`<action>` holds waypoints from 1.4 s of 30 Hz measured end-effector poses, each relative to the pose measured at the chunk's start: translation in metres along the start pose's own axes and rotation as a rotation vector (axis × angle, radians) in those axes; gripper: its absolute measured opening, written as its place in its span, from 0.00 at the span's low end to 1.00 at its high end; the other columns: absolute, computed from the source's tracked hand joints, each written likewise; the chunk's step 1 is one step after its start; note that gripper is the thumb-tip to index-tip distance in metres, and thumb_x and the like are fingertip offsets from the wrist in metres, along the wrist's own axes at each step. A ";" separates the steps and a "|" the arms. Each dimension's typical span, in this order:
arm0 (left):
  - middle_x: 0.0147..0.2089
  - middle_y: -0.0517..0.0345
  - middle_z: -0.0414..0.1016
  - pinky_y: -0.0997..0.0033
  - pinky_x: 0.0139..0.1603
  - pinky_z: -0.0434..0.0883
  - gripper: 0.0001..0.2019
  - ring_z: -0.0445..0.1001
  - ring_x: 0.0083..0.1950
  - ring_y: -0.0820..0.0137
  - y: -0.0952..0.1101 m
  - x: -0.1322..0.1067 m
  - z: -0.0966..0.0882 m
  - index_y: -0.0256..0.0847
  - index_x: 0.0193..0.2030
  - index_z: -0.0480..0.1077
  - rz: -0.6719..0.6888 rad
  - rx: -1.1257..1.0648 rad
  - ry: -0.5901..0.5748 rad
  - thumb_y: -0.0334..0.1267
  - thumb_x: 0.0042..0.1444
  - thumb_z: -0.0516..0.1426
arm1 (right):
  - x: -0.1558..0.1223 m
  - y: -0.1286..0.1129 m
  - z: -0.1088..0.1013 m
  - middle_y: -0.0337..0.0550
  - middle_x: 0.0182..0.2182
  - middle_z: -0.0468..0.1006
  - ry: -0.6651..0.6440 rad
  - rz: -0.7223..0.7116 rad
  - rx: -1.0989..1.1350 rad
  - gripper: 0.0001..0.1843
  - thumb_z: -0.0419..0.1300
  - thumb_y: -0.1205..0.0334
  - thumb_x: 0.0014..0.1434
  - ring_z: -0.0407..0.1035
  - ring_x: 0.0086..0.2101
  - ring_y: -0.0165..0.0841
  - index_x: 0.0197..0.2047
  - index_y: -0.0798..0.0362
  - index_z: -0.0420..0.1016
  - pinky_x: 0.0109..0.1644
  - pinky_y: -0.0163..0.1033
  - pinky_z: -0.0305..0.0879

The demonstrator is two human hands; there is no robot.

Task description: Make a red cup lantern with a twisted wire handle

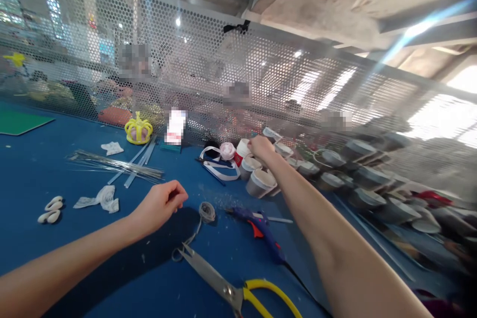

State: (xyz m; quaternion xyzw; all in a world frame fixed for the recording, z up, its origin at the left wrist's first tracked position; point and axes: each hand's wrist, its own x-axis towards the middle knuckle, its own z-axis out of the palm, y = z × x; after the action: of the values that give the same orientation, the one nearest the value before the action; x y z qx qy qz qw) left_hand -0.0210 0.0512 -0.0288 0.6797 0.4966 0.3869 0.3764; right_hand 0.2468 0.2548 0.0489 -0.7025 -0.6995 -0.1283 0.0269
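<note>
At the row of cups (258, 185) in front of the mesh screen (201, 67), the right hand (263, 150) bends its fingers down by the rim of a white cup (243, 148) with a red patch, though I cannot tell whether they close on anything; a light pinch from above, clear of the neighbouring rims, would probably serve best. The white cup stands between those fingers and a pink flower (227, 150), mouth upward, its long axis seemingly leaning right. The left hand (164, 203) curls narrowly near a coil of grey cord (207, 212), its hold likewise unclear.
</note>
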 end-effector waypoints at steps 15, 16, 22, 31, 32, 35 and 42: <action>0.19 0.64 0.59 0.75 0.25 0.55 0.16 0.59 0.22 0.73 0.003 -0.001 0.000 0.40 0.21 0.58 0.047 0.229 0.002 0.46 0.54 0.45 | 0.002 0.004 0.010 0.48 0.46 0.68 0.024 0.077 0.009 0.17 0.54 0.60 0.58 0.67 0.41 0.35 0.49 0.57 0.64 0.42 0.45 0.65; 0.18 0.63 0.59 0.75 0.25 0.55 0.17 0.59 0.22 0.73 0.003 -0.001 0.000 0.40 0.20 0.57 0.049 0.235 -0.007 0.47 0.55 0.45 | 0.001 0.005 0.009 0.47 0.46 0.68 0.043 0.076 0.025 0.17 0.54 0.60 0.58 0.67 0.41 0.35 0.49 0.56 0.64 0.42 0.46 0.65; 0.17 0.62 0.59 0.74 0.24 0.52 0.20 0.58 0.21 0.73 0.002 0.000 -0.002 0.41 0.18 0.54 0.093 0.382 0.021 0.48 0.57 0.41 | -0.007 0.007 -0.016 0.57 0.43 0.71 0.241 0.089 0.154 0.13 0.50 0.65 0.58 0.66 0.43 0.41 0.45 0.61 0.68 0.43 0.42 0.62; 0.22 0.57 0.66 0.73 0.23 0.48 0.13 0.62 0.23 0.71 0.002 0.007 -0.023 0.40 0.23 0.60 0.152 0.706 0.091 0.42 0.55 0.47 | -0.083 -0.026 -0.064 0.45 0.30 0.75 0.362 -0.050 0.458 0.10 0.50 0.61 0.56 0.68 0.29 0.31 0.36 0.58 0.69 0.31 0.32 0.62; 0.20 0.58 0.65 0.73 0.23 0.49 0.14 0.62 0.22 0.71 0.006 0.007 -0.026 0.40 0.22 0.60 0.153 0.695 0.048 0.44 0.55 0.47 | -0.099 -0.033 -0.065 0.43 0.28 0.75 0.355 -0.088 0.500 0.10 0.51 0.60 0.55 0.67 0.27 0.29 0.35 0.57 0.68 0.29 0.32 0.61; 0.19 0.57 0.66 0.73 0.24 0.52 0.21 0.62 0.21 0.73 0.023 0.002 -0.037 0.39 0.18 0.60 0.108 0.676 -0.024 0.49 0.56 0.43 | -0.147 -0.054 -0.063 0.39 0.23 0.72 0.332 -0.329 0.688 0.06 0.54 0.62 0.53 0.64 0.23 0.28 0.30 0.55 0.67 0.27 0.32 0.60; 0.45 0.49 0.71 0.72 0.33 0.62 0.23 0.70 0.40 0.63 0.034 -0.009 -0.054 0.38 0.48 0.64 0.093 0.876 -0.332 0.40 0.42 0.59 | -0.209 -0.096 -0.036 0.42 0.27 0.71 0.268 -0.616 0.633 0.03 0.53 0.68 0.54 0.65 0.27 0.29 0.29 0.56 0.66 0.31 0.34 0.60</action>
State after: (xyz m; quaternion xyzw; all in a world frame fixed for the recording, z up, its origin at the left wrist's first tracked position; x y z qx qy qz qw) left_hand -0.0581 0.0422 0.0224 0.8489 0.5151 0.0433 0.1105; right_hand 0.1490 0.0444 0.0248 -0.3963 -0.8707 0.0000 0.2912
